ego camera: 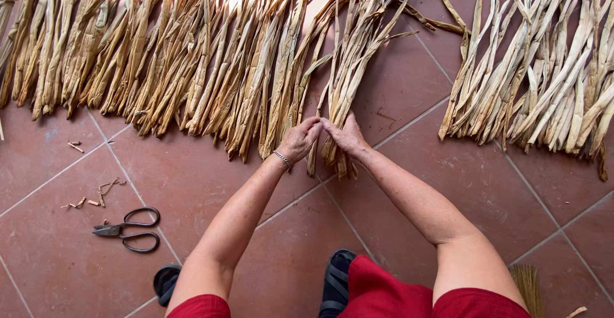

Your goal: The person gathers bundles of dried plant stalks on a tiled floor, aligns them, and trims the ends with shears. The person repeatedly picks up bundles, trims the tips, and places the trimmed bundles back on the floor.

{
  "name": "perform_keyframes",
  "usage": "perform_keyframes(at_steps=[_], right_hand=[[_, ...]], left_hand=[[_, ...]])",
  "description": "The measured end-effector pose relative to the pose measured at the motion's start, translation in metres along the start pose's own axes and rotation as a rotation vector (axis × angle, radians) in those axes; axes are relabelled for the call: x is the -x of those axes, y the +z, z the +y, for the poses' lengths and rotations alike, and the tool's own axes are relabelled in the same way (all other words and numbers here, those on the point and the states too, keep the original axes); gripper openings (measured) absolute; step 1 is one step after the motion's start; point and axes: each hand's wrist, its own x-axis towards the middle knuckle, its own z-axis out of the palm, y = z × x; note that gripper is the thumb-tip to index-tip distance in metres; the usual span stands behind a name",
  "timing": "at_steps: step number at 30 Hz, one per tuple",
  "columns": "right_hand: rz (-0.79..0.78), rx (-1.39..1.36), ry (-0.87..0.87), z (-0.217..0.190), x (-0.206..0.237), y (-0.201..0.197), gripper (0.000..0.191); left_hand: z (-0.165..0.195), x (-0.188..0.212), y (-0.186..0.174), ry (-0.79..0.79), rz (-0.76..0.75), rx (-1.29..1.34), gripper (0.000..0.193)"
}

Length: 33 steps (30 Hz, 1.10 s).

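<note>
A: Where were the hands?

B: Both sat on a small bundle of dry, straw-coloured flat stalks [348, 81] lying on the reddish-brown tiled floor [448, 183], between the wide row of spread stalks [160, 55] and a second batch [537, 81] to the right. The left hand [299, 140], with a silver bracelet [282, 159] at its wrist, and the right hand [346, 136] met near the bundle's lower end, fingers [311, 125] curled together and pinched on the stalks.

A: What could have gone wrong?

B: I judged the brittle stalks might split or slip loose if the pinch slackened. The black-handled scissors [126, 230] lay well apart, so reaching for them meant letting go.
</note>
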Motion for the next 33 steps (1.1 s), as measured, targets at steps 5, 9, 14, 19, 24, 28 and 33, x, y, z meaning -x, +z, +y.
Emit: perform_keyframes(at_steps=[5, 9, 14, 19, 24, 28, 33], right_hand=[[-0.198, -0.635, 0.194, 0.017, 0.003, 0.002, 0.045], [-0.252, -0.838, 0.281, 0.026, 0.009, -0.018, 0.035], [-0.259, -0.502, 0.297, 0.018, 0.009, -0.029, 0.039], [-0.083, -0.104, 0.184, 0.003, 0.006, -0.045, 0.053], [0.055, 0.164, 0.081, 0.001, 0.017, -0.05, 0.057], [-0.049, -0.021, 0.118, 0.001, 0.022, -0.043, 0.053], [0.007, 0.428, 0.006, 0.006, 0.018, -0.054, 0.051]], left_hand=[[0.002, -0.007, 0.019, -0.221, 0.058, 0.257, 0.065], [0.004, -0.004, 0.022, -0.376, -0.032, 0.454, 0.086], [0.006, -0.004, 0.023, -0.277, -0.025, 0.741, 0.074], [-0.002, -0.003, 0.012, -0.34, 0.269, 0.686, 0.068], [0.0, 0.004, 0.014, -0.261, 0.256, 0.597, 0.06], [0.003, 0.012, 0.017, -0.09, 0.26, 0.574, 0.065], [-0.002, 0.018, 0.014, -0.104, 0.283, 0.066, 0.066]])
